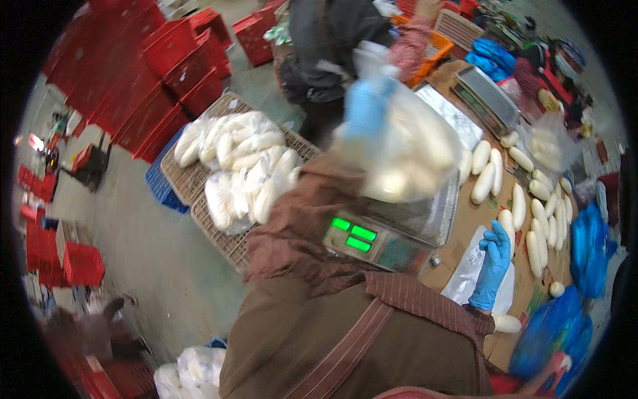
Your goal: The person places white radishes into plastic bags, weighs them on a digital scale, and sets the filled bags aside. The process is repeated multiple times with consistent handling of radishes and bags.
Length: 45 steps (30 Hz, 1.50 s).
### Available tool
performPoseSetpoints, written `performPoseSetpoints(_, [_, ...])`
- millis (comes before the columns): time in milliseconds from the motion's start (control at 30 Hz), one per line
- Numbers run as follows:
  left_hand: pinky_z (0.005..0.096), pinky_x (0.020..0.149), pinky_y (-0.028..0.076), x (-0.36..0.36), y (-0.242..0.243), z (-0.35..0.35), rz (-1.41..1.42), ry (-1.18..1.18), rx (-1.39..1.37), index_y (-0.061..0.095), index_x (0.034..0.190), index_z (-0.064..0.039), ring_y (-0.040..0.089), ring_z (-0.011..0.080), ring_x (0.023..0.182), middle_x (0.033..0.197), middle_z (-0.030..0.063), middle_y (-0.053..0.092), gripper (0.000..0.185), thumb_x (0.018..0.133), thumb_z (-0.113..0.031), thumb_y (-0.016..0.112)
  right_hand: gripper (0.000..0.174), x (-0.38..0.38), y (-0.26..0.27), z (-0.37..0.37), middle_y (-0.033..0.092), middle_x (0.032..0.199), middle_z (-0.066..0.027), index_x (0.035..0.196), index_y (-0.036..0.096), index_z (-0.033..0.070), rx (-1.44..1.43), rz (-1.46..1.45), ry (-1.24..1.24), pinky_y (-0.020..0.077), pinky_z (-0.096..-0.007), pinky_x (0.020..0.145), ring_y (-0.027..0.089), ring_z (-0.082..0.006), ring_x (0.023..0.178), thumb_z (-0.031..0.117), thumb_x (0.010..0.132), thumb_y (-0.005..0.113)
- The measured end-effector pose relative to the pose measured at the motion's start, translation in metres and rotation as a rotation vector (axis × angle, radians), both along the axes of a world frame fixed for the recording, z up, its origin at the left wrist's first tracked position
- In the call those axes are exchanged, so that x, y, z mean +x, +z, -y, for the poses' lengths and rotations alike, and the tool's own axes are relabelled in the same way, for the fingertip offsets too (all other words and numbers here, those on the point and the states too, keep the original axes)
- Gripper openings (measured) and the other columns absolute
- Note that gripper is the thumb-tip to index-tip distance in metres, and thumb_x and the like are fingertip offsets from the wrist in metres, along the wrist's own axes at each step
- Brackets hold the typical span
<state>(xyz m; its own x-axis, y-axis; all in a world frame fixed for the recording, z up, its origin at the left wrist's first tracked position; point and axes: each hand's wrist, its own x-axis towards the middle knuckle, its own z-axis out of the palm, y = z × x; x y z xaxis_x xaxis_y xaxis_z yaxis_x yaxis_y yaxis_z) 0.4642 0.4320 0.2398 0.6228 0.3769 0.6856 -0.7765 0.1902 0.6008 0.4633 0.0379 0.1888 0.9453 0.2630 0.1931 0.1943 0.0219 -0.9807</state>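
My left hand (369,107), in a blue glove and blurred, grips the gathered neck of a clear plastic bag of white radishes (413,154). The bag is over the metal pan of a digital scale (446,214); whether it touches the pan I cannot tell. Green digits glow on the scale's display (354,234). My right hand (493,264), also blue-gloved, is above the cardboard-covered table (521,249), fingers partly curled and holding nothing. Beneath it lies a flat plastic bag (463,272), and loose white radishes (536,249) lie beyond.
Bagged radishes (239,144) rest on brown plastic crates (199,174) at the left. Red crates (169,65) are stacked behind. A co-worker in dark clothes (334,45) stands close beyond the scale; another person (543,80) is at the far right. A second scale (486,99) and blue bags (588,249) are about.
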Motion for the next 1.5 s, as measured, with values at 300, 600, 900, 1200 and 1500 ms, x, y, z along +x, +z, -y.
performPoseSetpoints(300, [0.0301,0.094,0.043,-0.155,-0.034,-0.251,-0.635,1.422,0.92,0.042,0.14,-0.004,0.054,0.0209,0.109,0.121,0.0154,0.056,0.044,0.099,-0.019,0.043,0.033,0.024,0.006,0.076,0.062,0.099,-0.0034,0.123,0.058,-0.002,0.027,-0.002,-0.366,0.0463,-0.0231,0.08,0.056,-0.0094,0.085,0.006,0.092,0.05])
performPoseSetpoints(600, [0.0339,0.102,0.04,-0.171,-0.102,-0.181,-0.705,1.359,0.932,0.045,0.135,-0.001,0.053,0.0246,0.116,0.127,0.0188,0.054,0.039,0.103,-0.019,0.035,0.029,0.005,-0.103,0.128,0.063,0.104,-0.007,0.114,0.065,0.008,-0.292,-0.074,-0.518,0.048,-0.0306,0.086,0.06,-0.0191,0.091,0.008,0.086,0.058])
performPoseSetpoints(900, [0.0337,0.097,0.042,-0.145,-0.087,-0.015,-0.71,0.855,0.779,0.053,0.124,0.002,0.055,0.022,0.105,0.114,0.0142,0.058,0.032,0.1,-0.016,0.044,0.036,-0.049,-0.153,0.097,0.057,0.12,-0.0067,0.113,0.066,0.016,-0.951,0.221,-0.594,0.0408,-0.042,0.097,0.05,-0.0283,0.112,0.011,0.078,0.06])
performPoseSetpoints(1200, [0.0326,0.091,0.043,-0.118,-0.029,0.106,-0.776,0.172,0.596,0.059,0.113,0.002,0.056,0.0185,0.094,0.102,0.01,0.061,0.024,0.098,-0.014,0.05,0.039,-0.044,-0.137,0.149,0.059,0.116,-0.0084,0.116,0.062,0.011,-0.803,0.315,-0.754,0.0432,-0.0422,0.093,0.054,-0.0313,0.106,0.011,0.077,0.068])
performPoseSetpoints(1500, [0.0316,0.093,0.041,-0.101,0.006,0.211,-0.769,0.052,0.49,0.058,0.106,0.003,0.056,0.0179,0.093,0.098,0.01,0.06,0.021,0.096,-0.014,0.049,0.11,0.02,-0.139,0.317,0.037,0.14,-0.0258,0.149,0.023,0.008,-0.567,-0.404,-1.298,0.0399,-0.044,0.104,0.04,-0.0411,0.127,0.03,0.061,0.086])
